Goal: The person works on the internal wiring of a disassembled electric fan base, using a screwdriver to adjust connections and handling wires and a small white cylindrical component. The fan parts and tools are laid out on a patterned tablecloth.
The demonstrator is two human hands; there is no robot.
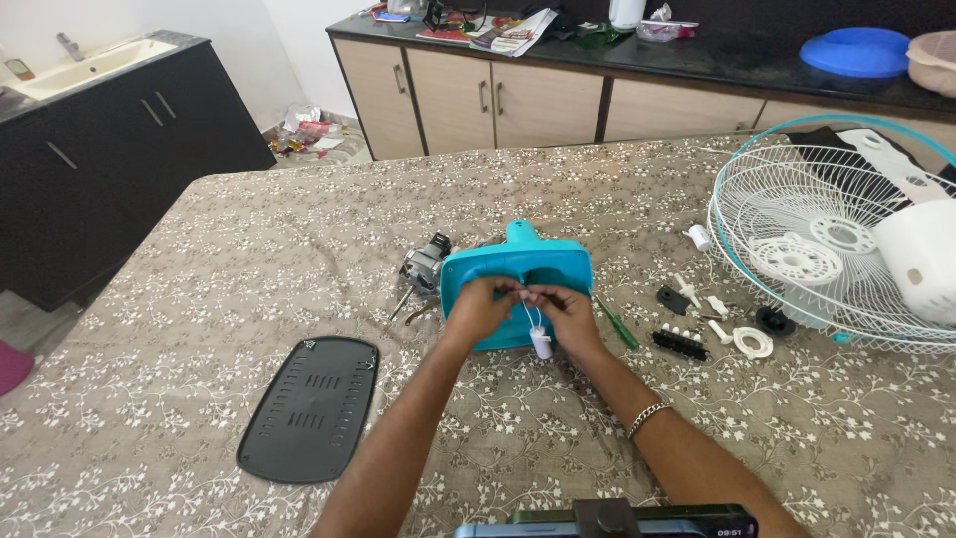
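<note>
A teal plastic fan base housing [518, 269] lies open side up on the patterned tablecloth. Both hands meet at its front edge. My left hand [478, 307] pinches thin white wires at the housing's rim. My right hand [568, 314] holds the same wires, from which a small white cylindrical part [541, 344] hangs just below the fingers. A grey motor [425, 264] sits against the housing's left side.
A black base plate [311, 406] lies at front left. A green screwdriver [617, 324], a black switch strip [679, 344] and small white parts [752, 342] lie to the right. A white wire fan guard [836, 239] with teal rim fills the far right. Cabinets stand behind.
</note>
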